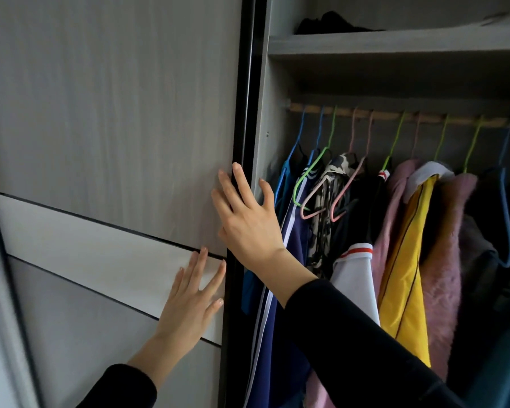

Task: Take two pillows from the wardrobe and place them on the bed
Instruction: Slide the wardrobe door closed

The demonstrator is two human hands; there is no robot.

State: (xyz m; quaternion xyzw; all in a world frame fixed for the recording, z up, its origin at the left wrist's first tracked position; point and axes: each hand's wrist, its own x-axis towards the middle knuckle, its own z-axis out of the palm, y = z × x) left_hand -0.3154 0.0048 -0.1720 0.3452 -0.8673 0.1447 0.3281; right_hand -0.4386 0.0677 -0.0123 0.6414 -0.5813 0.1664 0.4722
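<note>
Fingers [236, 184] of my right hand [248, 222] are spread apart and laid flat across the black edge strip of the sliding door [109, 119], the thumb splayed out toward the open side; they clamp nothing. I hold them this way, I judge, because a flush panel offers no handle, so the flat of the hand on the edge gives me the purchase to push sideways. Lower down, my left hand [189, 301] presses palm-first on the pale band [80, 245] that crosses the door, its fingers [200, 266] also apart and empty, with the tips just short of the door's edge. Two hands at two heights should keep the panel from skewing in its track.

Beyond the door's edge the wardrobe [262, 119] stands open. A wooden rail [395, 116] carries coloured wire hangers [309, 184] with clothes packed close together: a navy garment, a patterned one, a yellow piece [407, 260], a pink fleece. Above the rail a shelf [395, 44] holds something dark that I cannot identify.

No pillows show anywhere in the section I can see, and the bed is out of view. My guess is that they lie behind this door, which is why both hands are on it and not among the clothes. The task is barely begun.
</note>
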